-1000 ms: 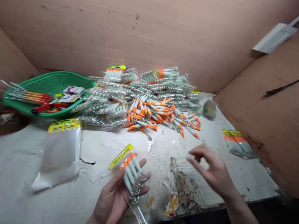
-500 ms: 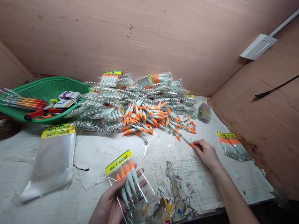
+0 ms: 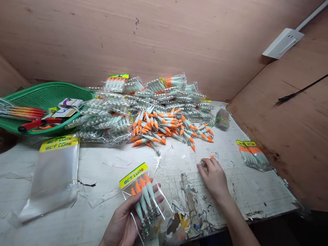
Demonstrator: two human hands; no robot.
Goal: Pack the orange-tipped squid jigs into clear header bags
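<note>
A single lure (image 3: 211, 156) has been drawn away from the loose pile (image 3: 166, 125), toward the near edge, and the right hand (image 3: 214, 176) has been brought back slightly with it. In the frame before, only the orange tip of this lure was pinched, and its body was pointing to the pile; now it is mostly covered by curled fingers, with thumb and forefinger almost closed around it. Whether it is already lifted from the tabletop (image 3: 239, 188) cannot be told.

By the left hand (image 3: 124, 216), half closed, four lures (image 3: 146, 194) are gripped under the thumb together with a clear bag with yellow header (image 3: 133, 175). It cannot be told whether these lures lie inside the bag. Little has been changed on this side.

For the work in hand, it can be judged that one more lure is separated, but it is not yet joined with the four.
</note>
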